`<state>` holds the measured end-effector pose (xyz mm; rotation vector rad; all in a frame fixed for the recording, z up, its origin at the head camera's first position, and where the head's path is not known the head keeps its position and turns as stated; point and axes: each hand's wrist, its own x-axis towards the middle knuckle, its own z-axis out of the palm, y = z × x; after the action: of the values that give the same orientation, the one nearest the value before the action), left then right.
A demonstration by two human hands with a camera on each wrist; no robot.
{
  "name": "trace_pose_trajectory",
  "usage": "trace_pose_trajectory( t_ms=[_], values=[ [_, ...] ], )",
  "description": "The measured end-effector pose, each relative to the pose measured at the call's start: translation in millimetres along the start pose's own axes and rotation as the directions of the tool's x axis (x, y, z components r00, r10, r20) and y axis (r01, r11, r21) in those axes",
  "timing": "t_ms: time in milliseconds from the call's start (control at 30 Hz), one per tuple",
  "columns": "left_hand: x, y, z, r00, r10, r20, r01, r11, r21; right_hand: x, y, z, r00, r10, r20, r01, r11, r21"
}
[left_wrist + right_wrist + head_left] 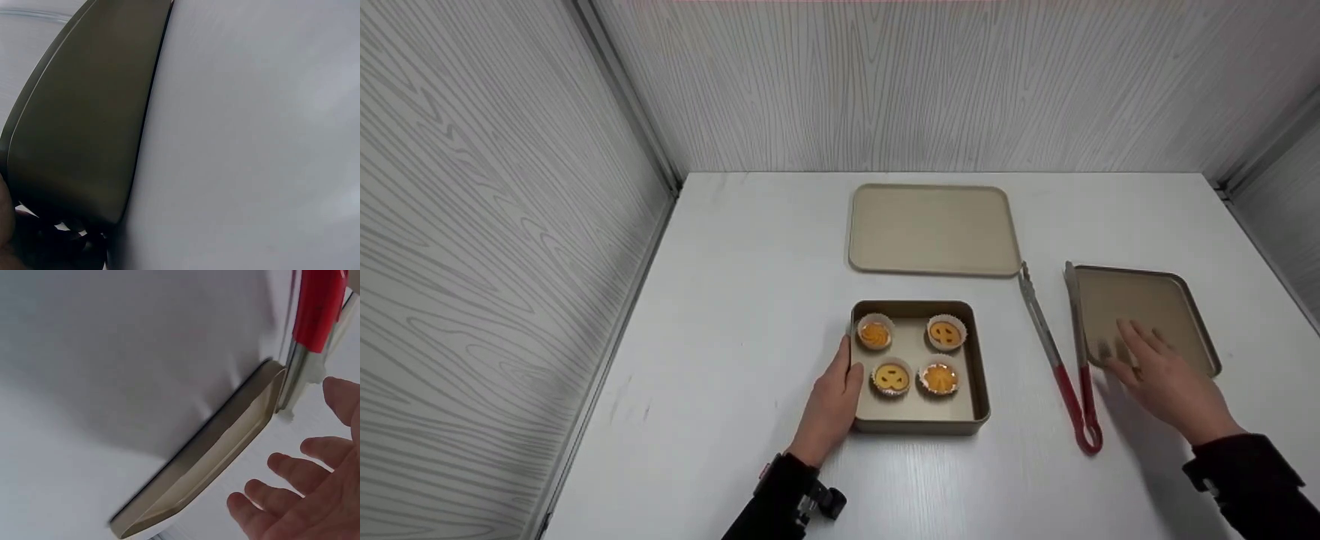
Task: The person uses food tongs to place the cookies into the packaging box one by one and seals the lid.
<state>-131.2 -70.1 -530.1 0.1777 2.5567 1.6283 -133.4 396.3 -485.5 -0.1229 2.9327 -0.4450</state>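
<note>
My left hand [829,405] grips the left wall of a deep, gold-brown square baking pan [916,426], thumb at the rim. Several small egg tarts in white paper cups sit in it, among them a swirl-topped tart [875,332] at the far left. The pan's outer wall [84,124] fills the upper left of the left wrist view. Over the near edge of a shallow small tray [1147,300], my right hand [1174,386] hovers with fingers spread, holding nothing. Beside it, red-handled metal tongs [1065,382] lie with their arms apart; the right wrist view shows their red grip [319,309].
A larger flat beige tray [934,229] lies behind the pan, near the back wall [885,90]. One tong tip lies at its near right corner, the other by the small tray's left edge. A grey wood-grain panel [502,262] borders the white table [720,337] on the left.
</note>
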Motion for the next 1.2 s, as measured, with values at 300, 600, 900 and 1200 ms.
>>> trace_pose_trajectory(
  t_ms=[300, 600, 900, 1200],
  values=[
    [-0.6, -0.3, -0.6, 1.000, 0.012, 0.000, -0.012, 1.000, 0.006, -1, 34, 8, 0.998, -0.067, 0.015, 0.068, 0.995, -0.070],
    [-1.2, -0.1, -1.0, 1.000, 0.013, -0.004, -0.013, 1.000, 0.000, -7, 46, 11, 0.993, -0.120, 0.022, 0.122, 0.982, -0.146],
    [-0.3, -2.7, -0.1, 1.000, 0.007, 0.000, -0.007, 1.000, -0.002, -10, 49, 10, 0.979, -0.168, -0.117, 0.147, 0.975, -0.167],
    [0.3, -2.6, 0.4, 1.000, 0.006, -0.004, -0.006, 1.000, 0.001, -10, 51, 13, 0.933, -0.244, -0.264, 0.183, 0.955, -0.235]
  ],
)
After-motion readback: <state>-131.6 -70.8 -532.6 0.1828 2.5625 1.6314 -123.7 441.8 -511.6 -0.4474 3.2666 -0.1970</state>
